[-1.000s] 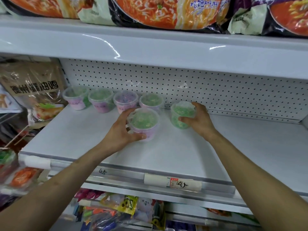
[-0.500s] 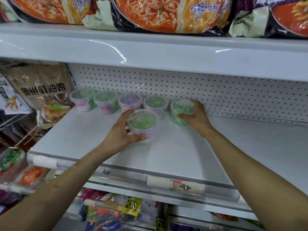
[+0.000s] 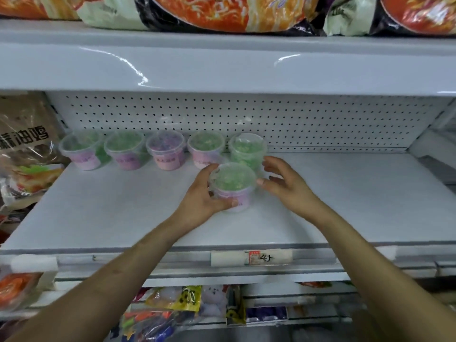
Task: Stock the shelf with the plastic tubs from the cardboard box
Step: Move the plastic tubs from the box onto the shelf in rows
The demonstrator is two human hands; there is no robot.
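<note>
The white shelf [image 3: 345,206] carries everything here, and the held tub [image 3: 232,186] stands upright on it, about midway between the shelf's front edge and its back. Above the held tub runs the upper shelf [image 3: 222,67], loaded with big red-and-orange noodle packs [image 3: 209,11]. Straight behind the held tub stands the perforated back panel [image 3: 320,119]. Far to the held tub's left leans a brown snack bag [image 3: 24,149] with printed characters.

Behind the held tub and mostly to its left, a row of tubs [image 3: 165,154] lines the back panel: five clear-lidded plastic tubs, most with pink labels. The end one, the green tub [image 3: 247,150], is just behind the held tub.

The left hand [image 3: 199,201] is on the held tub's left side, its grip closed round the wall with the thumb across the pink label. The right hand [image 3: 288,186] is just to the held tub's right, its grip loose and spread, holding nothing. Its thumb tip is at the lid's rim; I cannot tell whether it touches.

Below the held tub, on the shelf's front rail, sits a price label [image 3: 251,258]. Lower still lie colourful packets [image 3: 172,307].
</note>
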